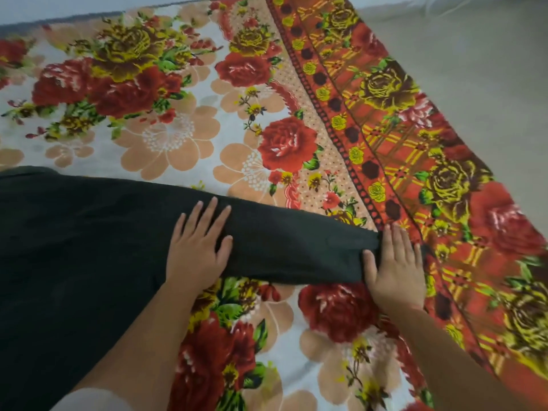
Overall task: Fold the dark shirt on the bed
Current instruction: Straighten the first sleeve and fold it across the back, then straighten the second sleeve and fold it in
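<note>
- Dark shirt (74, 247) lies spread on the floral bedsheet (166, 137), sleeve extended toward the sheet's red border.
- Left hand (197, 250) and right hand (394, 271): flat, fingers spread, grasping nothing.
- Good practice: smooth the sleeve flat before folding it inward.

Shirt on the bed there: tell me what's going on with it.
A person is folding a dark shirt spread on a floral bedsheet. The left hand lies flat on the shirt where its sleeve begins. The right hand lies flat at the sleeve's end, fingers open. The sleeve stretches out to the right, not yet folded in.
</note>
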